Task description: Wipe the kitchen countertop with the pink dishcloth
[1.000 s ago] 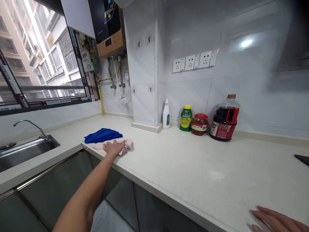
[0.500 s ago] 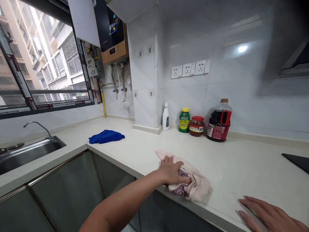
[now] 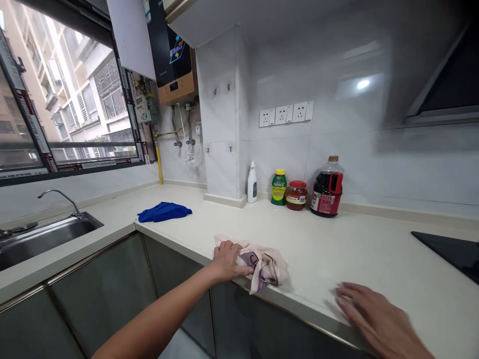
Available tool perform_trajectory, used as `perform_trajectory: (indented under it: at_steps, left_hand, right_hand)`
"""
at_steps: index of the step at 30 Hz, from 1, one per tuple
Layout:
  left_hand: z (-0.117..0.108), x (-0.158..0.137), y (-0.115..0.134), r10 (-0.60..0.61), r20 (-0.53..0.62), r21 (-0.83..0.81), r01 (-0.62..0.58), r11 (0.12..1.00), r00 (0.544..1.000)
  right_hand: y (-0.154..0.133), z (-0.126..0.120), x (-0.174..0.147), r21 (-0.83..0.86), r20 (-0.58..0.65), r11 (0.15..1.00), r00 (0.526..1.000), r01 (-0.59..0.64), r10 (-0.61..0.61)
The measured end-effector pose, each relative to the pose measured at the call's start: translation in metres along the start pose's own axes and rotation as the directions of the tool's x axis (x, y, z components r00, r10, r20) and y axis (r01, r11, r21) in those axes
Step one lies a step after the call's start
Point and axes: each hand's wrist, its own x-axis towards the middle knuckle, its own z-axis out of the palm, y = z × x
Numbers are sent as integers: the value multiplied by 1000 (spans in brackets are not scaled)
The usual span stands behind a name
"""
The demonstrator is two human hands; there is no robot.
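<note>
Resting our bare left hand (image 3: 226,262) on the left part of a crumpled, pale pink fabric cloth with purple print (image 3: 272,264), we are seeing most of its bunched bulk lying to the right of our fingers. The cloth is stretching from far left to near right, its long axis running roughly alongside the near edge of the smooth, cream-coloured counter (image 3: 318,254), and one corner is hanging over that edge. Our left hand is lying nearer, being in contact with the cloth; its thumb is reaching right, toward the purple print, but we cannot tell whether the fingers are gripping the fabric or only pressing on it. Our bare right hand (image 3: 377,314) is showing blurred at the near right, well apart from the cloth, holding nothing that we are seeing. Its loosely straightened fingers are pointing left, toward the cloth's bunched end, and we cannot tell whether they are touching the counter. Beyond our left hand, to the far left, a crumpled, bright blue fabric cloth (image 3: 164,212) is lying well apart. Against the far wall, a squat glass jar with a red lid (image 3: 296,198) is standing upright.
</note>
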Motion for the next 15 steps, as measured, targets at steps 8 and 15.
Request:
perform_trajectory:
  at_steps: [8, 15]
  left_hand:
    - [11, -25, 38, 80, -44, -48, -82, 996, 996]
    - [37, -68, 54, 271, -126, 2, -273, 962, 954]
  right_hand:
    - [-112, 32, 48, 51, 161, 998, 987, -32, 23]
    - [-98, 43, -8, 467, -87, 862, 981, 195, -174]
